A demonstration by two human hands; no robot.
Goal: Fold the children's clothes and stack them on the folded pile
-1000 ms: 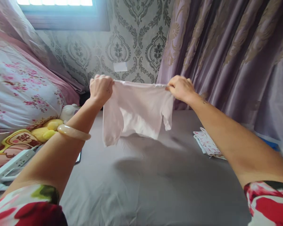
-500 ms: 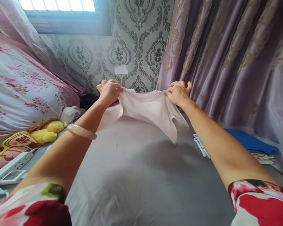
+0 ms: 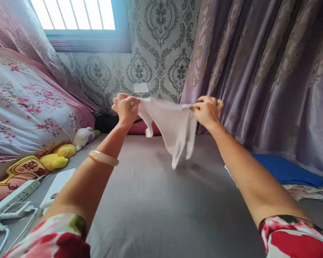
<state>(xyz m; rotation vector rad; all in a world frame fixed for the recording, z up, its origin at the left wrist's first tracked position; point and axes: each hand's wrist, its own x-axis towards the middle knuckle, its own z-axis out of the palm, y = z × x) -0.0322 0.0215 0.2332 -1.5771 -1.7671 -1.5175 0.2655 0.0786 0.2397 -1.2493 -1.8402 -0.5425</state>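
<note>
A small pale pink garment (image 3: pixel 172 123) hangs in the air above the grey bed sheet (image 3: pixel 156 200). My left hand (image 3: pixel 126 107) is closed on its upper left edge. My right hand (image 3: pixel 207 109) pinches its upper right edge. The cloth sags between the two hands and its sleeves dangle down toward the sheet without touching it. A pale bangle (image 3: pixel 103 158) sits on my left forearm.
A floral quilt (image 3: pixel 24 104) and soft toys (image 3: pixel 70 147) lie at the left, with a power strip (image 3: pixel 13 195) and white devices (image 3: pixel 57 182) near the left edge. A blue cloth (image 3: pixel 282 168) and a folded patterned cloth (image 3: pixel 301 190) lie at the right under purple curtains (image 3: pixel 258 71).
The garment hung spread out a second ago. It was swung down toward the sheet and is now lifted again, bunched narrower between my hands. The camera has tilted upward.
</note>
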